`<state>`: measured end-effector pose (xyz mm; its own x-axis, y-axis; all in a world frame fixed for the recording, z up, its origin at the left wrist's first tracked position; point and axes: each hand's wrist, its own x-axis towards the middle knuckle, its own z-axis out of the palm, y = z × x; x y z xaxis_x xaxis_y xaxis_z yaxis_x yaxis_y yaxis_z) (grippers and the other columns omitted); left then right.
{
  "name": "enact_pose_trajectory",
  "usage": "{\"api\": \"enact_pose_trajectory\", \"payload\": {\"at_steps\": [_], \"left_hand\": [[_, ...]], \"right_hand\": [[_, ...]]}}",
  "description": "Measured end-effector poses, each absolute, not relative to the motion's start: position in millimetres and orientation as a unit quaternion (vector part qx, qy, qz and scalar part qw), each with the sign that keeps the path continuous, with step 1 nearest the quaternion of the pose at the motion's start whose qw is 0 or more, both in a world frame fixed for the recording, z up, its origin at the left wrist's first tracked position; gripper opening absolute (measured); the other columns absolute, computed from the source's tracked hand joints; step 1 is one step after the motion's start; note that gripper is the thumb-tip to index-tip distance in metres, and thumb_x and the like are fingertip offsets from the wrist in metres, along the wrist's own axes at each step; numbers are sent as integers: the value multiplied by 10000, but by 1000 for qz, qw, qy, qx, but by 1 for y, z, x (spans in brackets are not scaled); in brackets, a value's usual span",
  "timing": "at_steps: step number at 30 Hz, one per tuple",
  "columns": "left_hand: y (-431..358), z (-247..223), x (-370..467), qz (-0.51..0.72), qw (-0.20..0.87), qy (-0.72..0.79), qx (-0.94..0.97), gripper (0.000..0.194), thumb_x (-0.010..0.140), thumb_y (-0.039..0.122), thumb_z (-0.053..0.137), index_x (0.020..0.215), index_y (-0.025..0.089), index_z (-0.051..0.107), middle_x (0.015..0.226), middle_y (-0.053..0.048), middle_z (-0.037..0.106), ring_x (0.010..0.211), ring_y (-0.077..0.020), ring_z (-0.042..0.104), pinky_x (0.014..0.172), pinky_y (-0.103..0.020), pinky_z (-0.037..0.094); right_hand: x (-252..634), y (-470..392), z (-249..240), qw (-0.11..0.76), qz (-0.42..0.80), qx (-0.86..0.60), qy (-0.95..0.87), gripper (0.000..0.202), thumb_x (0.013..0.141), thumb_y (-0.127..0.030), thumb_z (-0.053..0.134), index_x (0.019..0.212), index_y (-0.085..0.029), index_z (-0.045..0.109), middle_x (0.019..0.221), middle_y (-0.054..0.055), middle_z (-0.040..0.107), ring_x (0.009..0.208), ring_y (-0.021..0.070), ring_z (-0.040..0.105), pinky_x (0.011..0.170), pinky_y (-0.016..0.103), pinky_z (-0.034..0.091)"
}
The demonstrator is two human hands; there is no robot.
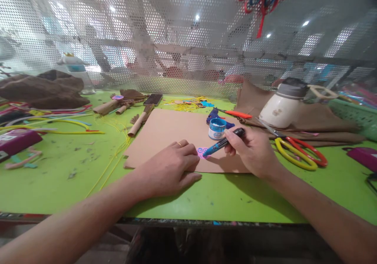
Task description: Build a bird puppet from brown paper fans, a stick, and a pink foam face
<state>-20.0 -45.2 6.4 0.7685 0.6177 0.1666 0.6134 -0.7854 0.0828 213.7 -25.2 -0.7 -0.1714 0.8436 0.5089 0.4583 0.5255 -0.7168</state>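
Note:
A sheet of brown paper (167,126) lies on the green table. My right hand (253,148) is closed round a black and blue marker (219,144), its tip down at a small pink and blue drawing (203,153) near the sheet's front edge. Flat on the paper, left of the drawing, rests my left hand (173,165), its thumb apart from the fingers and a ring on one finger. Just beyond the marker stands an open jar of blue paint (217,129). A dark blue object (214,115) lies behind the jar.
Yellow and red scissors (297,154), an orange cutter (238,114) and a white bottle (279,107) are on the right. Rolled brown paper pieces (138,123), a phone (153,99) and yellow strings (113,160) lie left. A perforated screen (176,32) stands behind.

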Motion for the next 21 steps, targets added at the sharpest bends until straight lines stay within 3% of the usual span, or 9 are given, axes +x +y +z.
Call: {"api": "enact_pose_trajectory", "payload": {"at_steps": [21], "left_hand": [[-45,8,-19,97,18,324,941,195,917,340,547,911,178,654,946,-84,602,953,-243,524,848,-373,438]], "right_hand": [[211,-31,2,504,227,-409,-727,273,929,-353,552,723,-180,600,580,-11,631,522,102,570,541,223,477]]}}
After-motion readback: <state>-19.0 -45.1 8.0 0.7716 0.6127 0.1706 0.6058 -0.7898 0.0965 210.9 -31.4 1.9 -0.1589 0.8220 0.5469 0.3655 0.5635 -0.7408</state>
